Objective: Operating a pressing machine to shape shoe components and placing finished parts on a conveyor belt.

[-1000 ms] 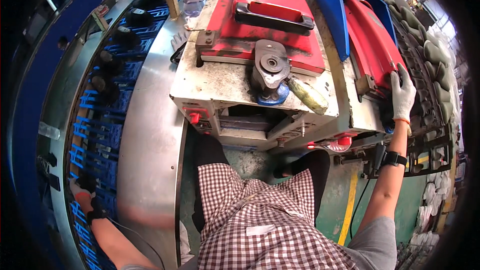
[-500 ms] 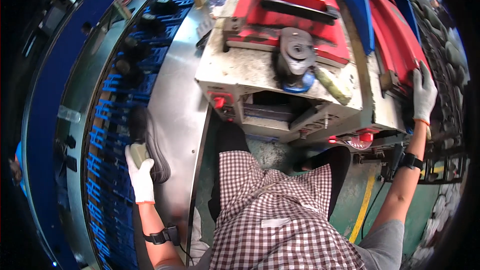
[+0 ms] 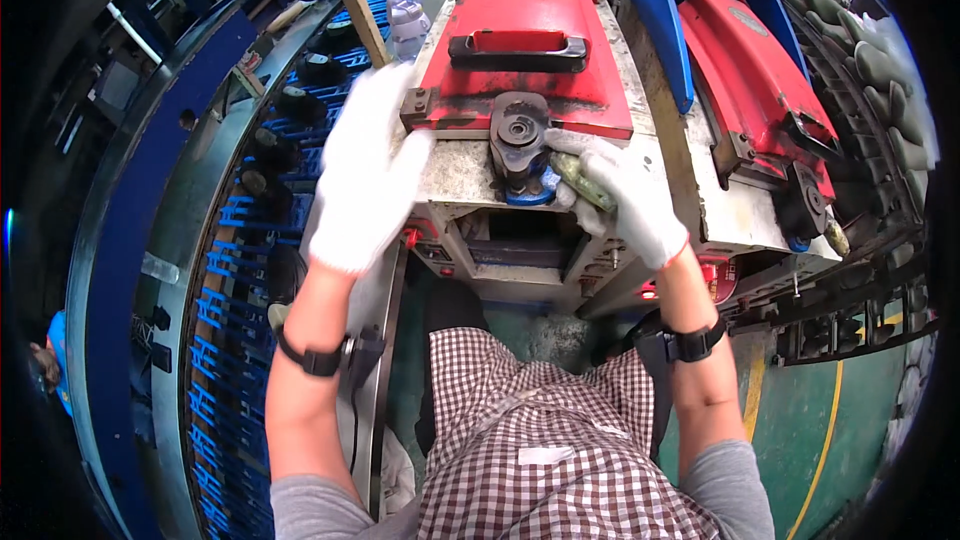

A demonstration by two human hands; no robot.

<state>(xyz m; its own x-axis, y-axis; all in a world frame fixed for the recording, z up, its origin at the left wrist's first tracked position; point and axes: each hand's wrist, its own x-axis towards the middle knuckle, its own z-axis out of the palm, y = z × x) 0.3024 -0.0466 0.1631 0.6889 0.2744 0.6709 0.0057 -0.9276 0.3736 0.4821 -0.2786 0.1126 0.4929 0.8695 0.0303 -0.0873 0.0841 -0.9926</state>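
Note:
My right hand (image 3: 632,198), in a white knit glove, is closed around a worn greenish handle (image 3: 582,183) beside a dark round latch (image 3: 519,130) with blue at its base. The latch sits at the front edge of a red machine lid (image 3: 520,10). My left hand (image 3: 368,175), gloved too and smeared by motion, is raised at the lid's left front corner. Its thumb stands apart from the fingers, and nothing shows in it. A black bar handle (image 3: 518,53) crosses the lid. Beside my left forearm, a dark shoe (image 3: 286,272) is partly hidden.
A second red lid (image 3: 755,80) with blue side panels stands to the right. Along my left runs a rack of blue prongs (image 3: 205,340) holding several dark shoes. A clear bottle (image 3: 407,25) stands behind the left hand. Grey shoe-shaped pieces (image 3: 880,70) line the far right.
My left hand has left the shoe and risen to the near red lid. My right hand has come from the second lid to the greenish handle. The view has shifted to the right.

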